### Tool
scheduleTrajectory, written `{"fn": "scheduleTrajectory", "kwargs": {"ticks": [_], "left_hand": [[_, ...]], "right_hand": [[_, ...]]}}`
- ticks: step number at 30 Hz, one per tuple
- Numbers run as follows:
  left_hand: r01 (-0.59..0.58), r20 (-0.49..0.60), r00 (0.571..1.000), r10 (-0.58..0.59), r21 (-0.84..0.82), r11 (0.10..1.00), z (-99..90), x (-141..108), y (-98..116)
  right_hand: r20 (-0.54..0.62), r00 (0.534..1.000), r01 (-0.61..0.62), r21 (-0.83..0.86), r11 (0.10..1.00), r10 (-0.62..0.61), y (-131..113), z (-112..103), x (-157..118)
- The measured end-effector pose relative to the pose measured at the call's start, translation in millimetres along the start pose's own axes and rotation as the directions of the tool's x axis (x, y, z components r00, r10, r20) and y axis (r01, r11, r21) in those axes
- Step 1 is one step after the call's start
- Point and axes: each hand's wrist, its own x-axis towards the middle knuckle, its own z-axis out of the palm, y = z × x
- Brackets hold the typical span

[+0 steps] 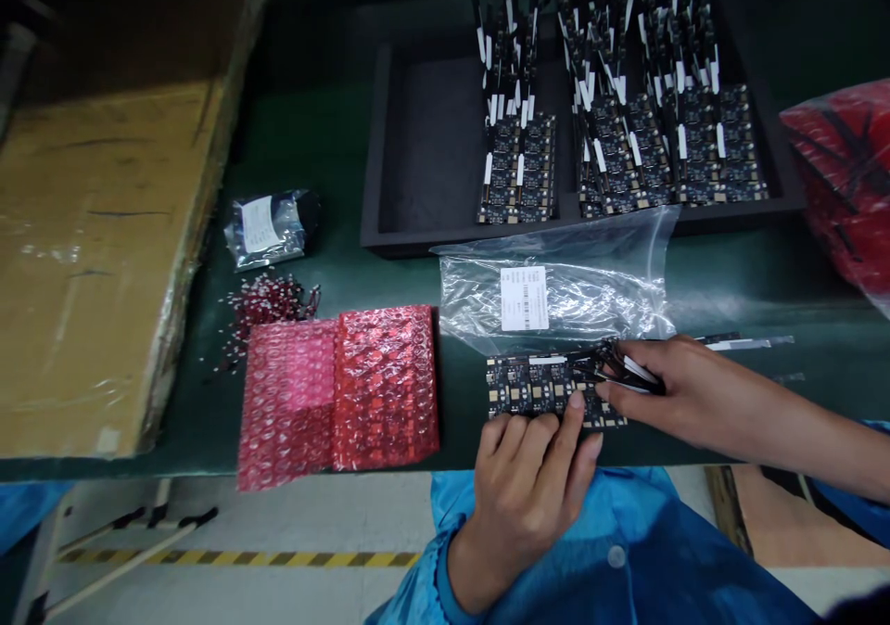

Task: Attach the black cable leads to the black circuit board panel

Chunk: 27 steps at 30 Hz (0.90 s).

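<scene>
A dark circuit board panel (535, 386) lies flat near the table's front edge. My left hand (528, 477) rests against its front side, fingers bent, the index fingertip pressing on the board and the thumb close by. My right hand (678, 384) pinches a bundle of thin black cables (629, 376) with white labels over the panel's right end. Whether the cables join the board there is hidden by the fingers. Just behind the panel is a clear plastic bag (584, 282) with a white label.
A black tray (431, 143) at the back holds stacked boards with cables (521, 161). Red bubble wrap (386, 389), a heap of small red and black wired parts (268, 305) and a silvery bag (264, 231) lie left. Cardboard (104, 263) stands far left; a red bag (845, 180) lies right.
</scene>
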Motion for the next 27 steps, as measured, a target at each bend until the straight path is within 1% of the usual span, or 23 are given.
{"fn": "scheduleTrajectory", "kwargs": {"ticks": [3, 5, 9, 12, 14, 16, 18, 20, 23, 27], "left_hand": [[0.013, 0.02, 1.0, -0.013, -0.002, 1.0, -1.1, 2, 1], [0.018, 0.036, 0.999, -0.018, 0.001, 1.0, -2.3, 4, 1], [0.032, 0.047, 0.998, -0.033, 0.022, 0.999, -4.1, 6, 2], [0.035, 0.034, 0.999, -0.036, 0.023, 0.999, -3.5, 4, 2], [0.027, 0.022, 0.999, -0.028, 0.024, 0.999, -2.1, 1, 1], [0.023, 0.014, 1.0, -0.023, 0.026, 0.999, -0.3, -1, 0], [0.024, 0.005, 1.0, -0.024, 0.024, 0.999, 1.6, -3, 0], [0.027, -0.011, 1.0, -0.027, 0.018, 0.999, 3.2, -4, -1], [0.032, -0.037, 0.999, -0.032, 0.009, 0.999, 4.8, -4, 0], [0.032, -0.058, 0.998, -0.032, -0.002, 0.999, 5.5, -4, 0]], "right_hand": [[0.008, 1.0, -0.006, 0.027, 1.0, 0.005, -1, -2, -1], [0.021, 0.999, -0.027, 0.074, 0.997, 0.026, 0, -3, -2], [0.055, 0.994, -0.105, 0.178, 0.978, 0.097, 6, -4, -7], [0.058, 0.986, -0.163, 0.226, 0.96, 0.154, 10, -9, -13], [0.01, 0.988, -0.155, 0.237, 0.959, 0.157, 13, -17, -16], [-0.079, 0.988, -0.111, 0.208, 0.972, 0.13, 15, -29, -19], [-0.185, 0.98, -0.052, 0.135, 0.989, 0.076, 17, -42, -22], [-0.276, 0.961, -0.005, 0.06, 0.998, 0.021, 17, -55, -25], [-0.335, 0.942, -0.001, 0.01, 1.0, 0.005, 15, -70, -30], [-0.417, 0.908, 0.005, -0.056, 0.998, -0.028, 6, -82, -35]]}}
